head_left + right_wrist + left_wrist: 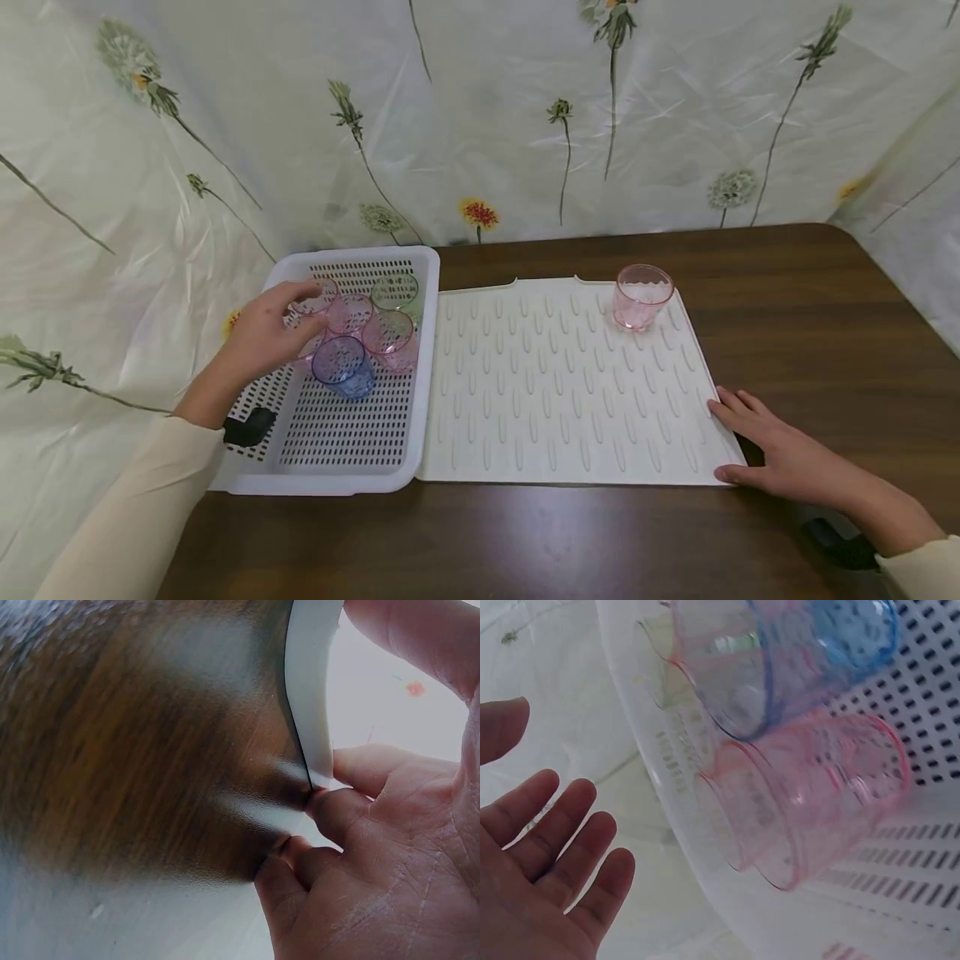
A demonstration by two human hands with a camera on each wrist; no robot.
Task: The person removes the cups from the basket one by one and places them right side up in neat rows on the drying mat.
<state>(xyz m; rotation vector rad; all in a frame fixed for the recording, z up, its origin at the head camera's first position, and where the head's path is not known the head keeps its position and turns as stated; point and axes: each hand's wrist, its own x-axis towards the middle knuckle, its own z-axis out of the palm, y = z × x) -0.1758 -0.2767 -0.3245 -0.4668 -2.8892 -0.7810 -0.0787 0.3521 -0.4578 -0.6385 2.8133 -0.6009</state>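
My left hand (268, 327) is over the left side of a white perforated basket (429, 367), thumb and fingers spread apart. Below it stand several clear pink glasses (387, 333), a blue glass (343, 367) and a green glass (395, 290). In the left wrist view the relaxed fingers hold nothing, with a gap between them and the pink glasses (832, 795). At the front right corner of a white ridged mat (555, 400), my right hand (787, 454) rests with its fingertips on the mat's edge and the table. One pink glass (642, 298) stands upright on the mat's far right corner.
The dark wooden table (795, 308) carries both the basket and the mat, which lie side by side. Behind and to the left hangs a pale floral sheet (510, 108), close against the basket's far left side.
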